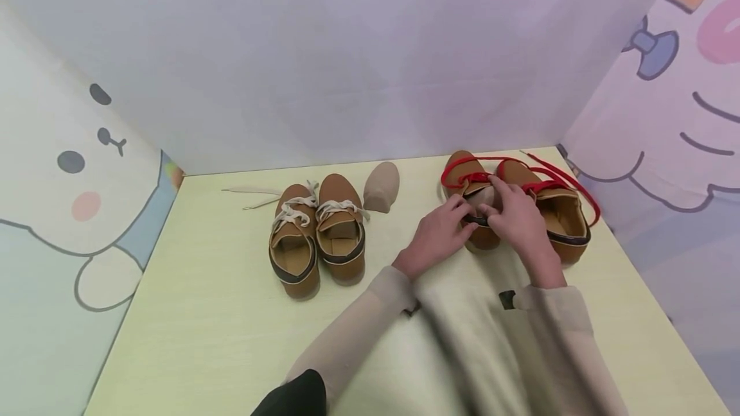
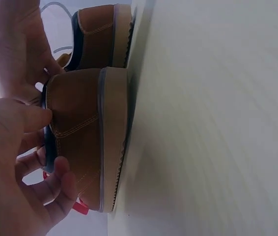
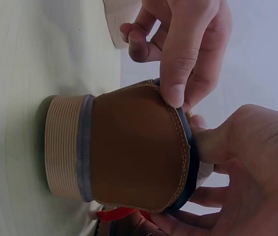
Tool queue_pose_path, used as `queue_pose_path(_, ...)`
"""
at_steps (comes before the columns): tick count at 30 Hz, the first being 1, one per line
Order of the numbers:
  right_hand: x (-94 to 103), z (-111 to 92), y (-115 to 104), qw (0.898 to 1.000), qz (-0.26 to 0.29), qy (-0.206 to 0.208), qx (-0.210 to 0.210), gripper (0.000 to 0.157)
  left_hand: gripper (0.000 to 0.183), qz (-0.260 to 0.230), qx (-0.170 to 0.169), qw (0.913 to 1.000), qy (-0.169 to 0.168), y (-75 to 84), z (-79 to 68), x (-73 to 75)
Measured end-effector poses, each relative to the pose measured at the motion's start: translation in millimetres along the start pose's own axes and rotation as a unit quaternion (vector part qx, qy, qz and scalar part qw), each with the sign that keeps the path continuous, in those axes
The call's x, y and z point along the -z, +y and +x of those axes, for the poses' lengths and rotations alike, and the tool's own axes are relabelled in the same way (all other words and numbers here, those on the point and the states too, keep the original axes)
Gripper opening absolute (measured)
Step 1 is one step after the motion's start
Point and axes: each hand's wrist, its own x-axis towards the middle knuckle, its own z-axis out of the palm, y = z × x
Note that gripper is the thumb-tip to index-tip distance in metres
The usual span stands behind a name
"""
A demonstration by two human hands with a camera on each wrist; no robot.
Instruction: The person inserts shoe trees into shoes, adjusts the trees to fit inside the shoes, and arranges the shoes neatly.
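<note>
- Head view, far left: a wall [image 1: 110,223] printed with a pale cartoon animal rises beside the yellowish surface [image 1: 196,332].
- Two brown shoes follow, toes pointing away from the person: the left white-laced shoe [image 1: 291,236], with pale lace ends straggling leftward, and close beside it the right white-laced shoe [image 1: 341,226].
- At the bottom edge, a dark shape [image 1: 300,397], too unclear to identify, covers part of the left sleeve [image 1: 347,339].
- A smooth beige insert [image 1: 381,186] lies near the right white-laced shoe, just to its right.
- The left hand [image 1: 437,236] reaches forward and rightward; its thumb and forefinger pinch the dark collar at the heel, the other fingers curling loosely alongside.
- Under both hands, the left red-laced shoe [image 1: 484,237] stands on the surface, heel towards the person; a second insert [image 1: 483,196] shows in its opening, which the hands partly hide.
- The right hand [image 1: 517,217] comes in from the near right, bent over that opening, fingers spread, the forefinger by the red laces and the thumb near the collar; whether they clamp anything, I cannot tell.
- Close to the right hand stands the right red-laced shoe [image 1: 566,230], opening uncovered, its lace looping past its right side.
- Far right: another wall [image 1: 653,146] with cartoon shapes.
</note>
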Motion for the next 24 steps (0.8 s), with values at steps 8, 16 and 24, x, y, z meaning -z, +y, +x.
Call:
queue_pose_path(8,-0.1,-2,4,1.000,-0.009,-0.014,0.023,0.082,0.026,-0.003,0.001,1.0000,0.002,-1.0,2.1,-0.6)
queue_pose_path(16,-2.0,0,13,0.999,0.014,-0.041,0.022,0.068,0.030,0.039,0.005,0.9990,0.021,3.1,7.7,-4.1)
queue_pose_path(24,-0.8,0,22,0.998,0.039,-0.014,0.042,0.072,0.051,0.103,0.008,0.9927,0.063,8.4,25.7,7.0)
